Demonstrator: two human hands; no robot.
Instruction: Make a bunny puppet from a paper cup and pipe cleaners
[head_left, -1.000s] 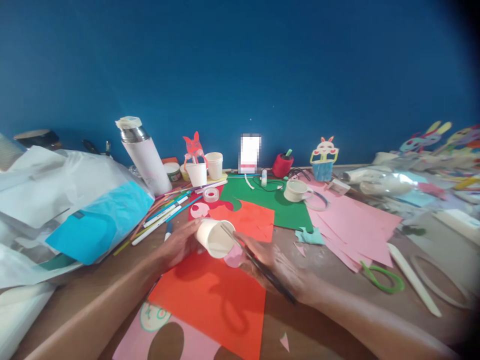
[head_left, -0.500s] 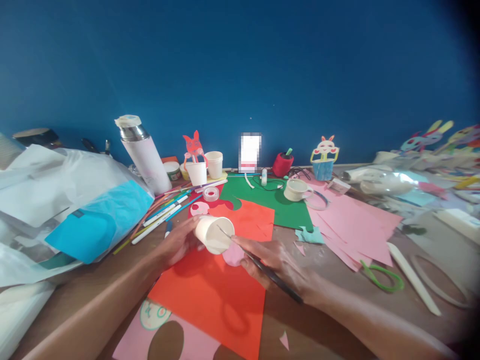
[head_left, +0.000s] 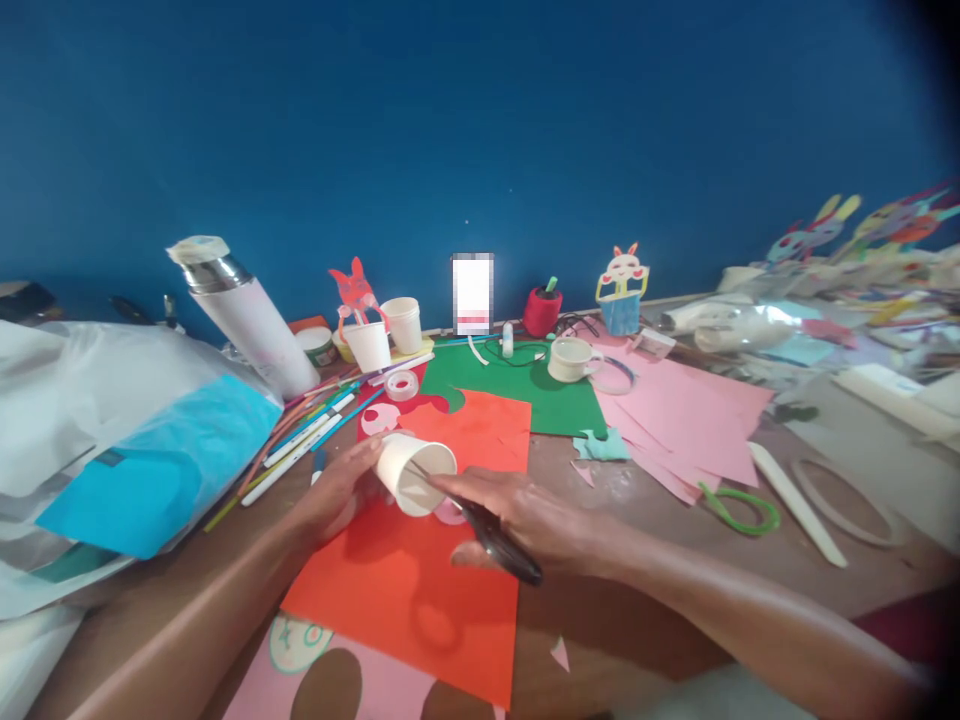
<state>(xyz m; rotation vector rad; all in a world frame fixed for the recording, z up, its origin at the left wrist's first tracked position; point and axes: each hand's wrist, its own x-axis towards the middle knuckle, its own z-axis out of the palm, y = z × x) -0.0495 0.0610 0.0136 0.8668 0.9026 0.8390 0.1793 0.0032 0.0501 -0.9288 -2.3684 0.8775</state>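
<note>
My left hand (head_left: 349, 485) is wrapped round the outside of a white paper cup (head_left: 391, 470), tilted with its mouth toward me and to the right. In my right hand (head_left: 517, 510) is a pair of scissors (head_left: 499, 545) with dark handles. Their thin blades reach into the cup's mouth, and I cannot tell whether the tips touch its wall. Below the cup lies an orange paper sheet (head_left: 405, 590), with a round pink paper piece (head_left: 451, 512) partly hidden behind the cup and my right hand.
Left of the cup are several pens (head_left: 292, 455), a tape roll (head_left: 401, 384) and a flask (head_left: 247, 325). Behind stand a red paper figure in a cup (head_left: 367, 345) and a mug (head_left: 570, 360). Pink sheets (head_left: 675, 420) and a green loop (head_left: 739, 512) lie right.
The view has shifted a little to the right, so things sit further left. My right hand has turned the scissors, their handles now nearer the cup, blades still inside it. My left hand keeps its hold.
</note>
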